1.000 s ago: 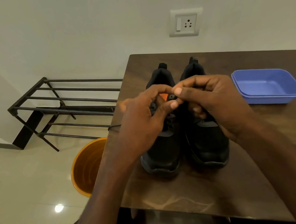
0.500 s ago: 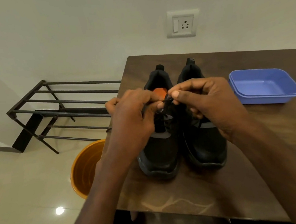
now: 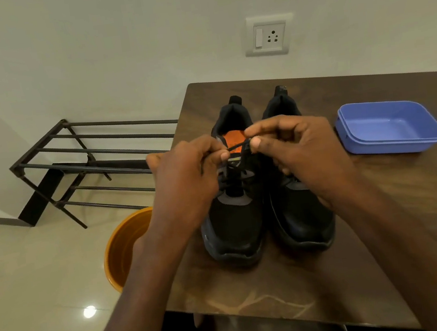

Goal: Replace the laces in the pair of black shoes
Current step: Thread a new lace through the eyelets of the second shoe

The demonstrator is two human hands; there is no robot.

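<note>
Nearby, blue tub (image 3: 390, 128) and orange bucket (image 3: 124, 250) flank shoes (image 3: 261, 201).

No readable text or labels anywhere.

Wall (image 3: 113, 54): plain, pale, with white switch-and-socket plate (image 3: 267, 36).
Floor (image 3: 31, 273): glossy cream tiles, one bright light glint.
Furniture: dark wooden table (image 3: 396, 197); black metal rack (image 3: 94, 159) against wall.

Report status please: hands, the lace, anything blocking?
Left hand and right hand both pinch the black lace, stretched between them above the left shoe. Right shoe beside it, untouched. Nothing in the way.
</note>
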